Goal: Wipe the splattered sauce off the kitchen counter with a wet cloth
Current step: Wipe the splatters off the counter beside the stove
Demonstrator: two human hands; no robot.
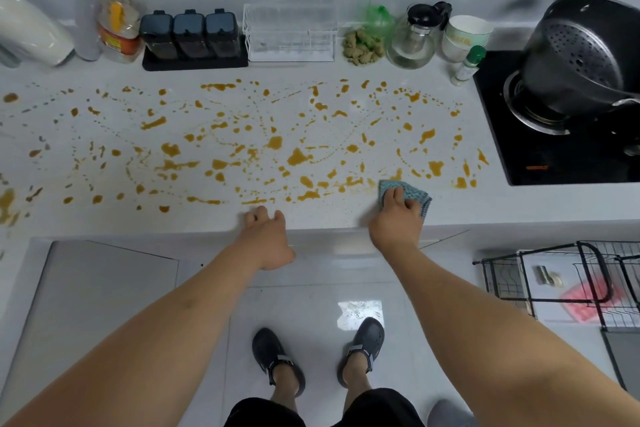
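Orange-brown sauce [298, 156] lies splattered in blobs and streaks across most of the white kitchen counter [485, 204], from the far left edge to beside the stove. My right hand [396, 222] grips a folded blue-green cloth [412, 193] and holds it down on the counter near the front edge, at the lower right of the splatter. My left hand [265, 230] rests on the counter's front edge with its fingers loosely spread, just below the nearest sauce streaks, and holds nothing.
Along the back wall stand an oil bottle [119, 15], three dark spice jars [192, 35], a wire rack [291, 33], a glass jug [414, 36], paper bowls [464, 36] and a small bottle [467, 66]. A black pot [585, 55] sits on the stove [561, 152] at right.
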